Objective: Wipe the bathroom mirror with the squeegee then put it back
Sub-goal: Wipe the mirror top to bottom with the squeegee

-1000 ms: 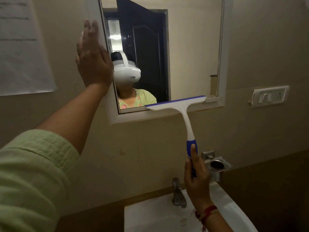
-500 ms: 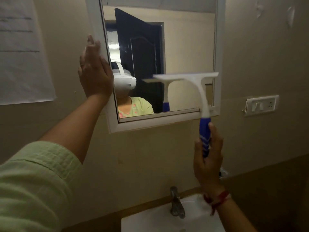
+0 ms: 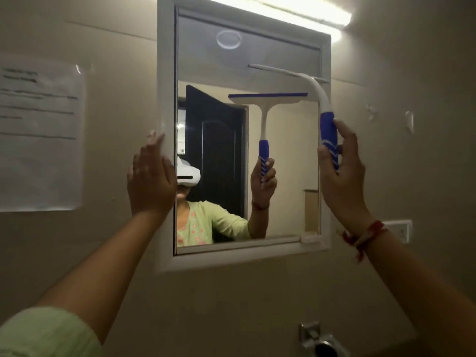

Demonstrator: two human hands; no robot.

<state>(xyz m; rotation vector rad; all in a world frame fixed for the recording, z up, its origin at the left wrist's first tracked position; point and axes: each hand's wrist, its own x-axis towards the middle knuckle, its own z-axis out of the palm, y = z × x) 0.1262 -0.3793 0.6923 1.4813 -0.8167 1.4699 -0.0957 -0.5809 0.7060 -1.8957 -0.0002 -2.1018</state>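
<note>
1. The right hand (image 3: 341, 171) is clenched round the blue grip of the squeegee (image 3: 319, 99) — its blade lies against the mirror (image 3: 283, 176) near the top right corner.
2. The left hand (image 3: 150, 179) lies flat and released on the frame's left edge.
3. The paper's (image 3: 41, 135) print is blurred — unreadable.

The mirror (image 3: 283, 163) glass is left open across its middle and lower part; its left frame edge is blocked by the left hand (image 3: 150, 181); its upper right is taken by the squeegee (image 3: 319, 99).
</note>
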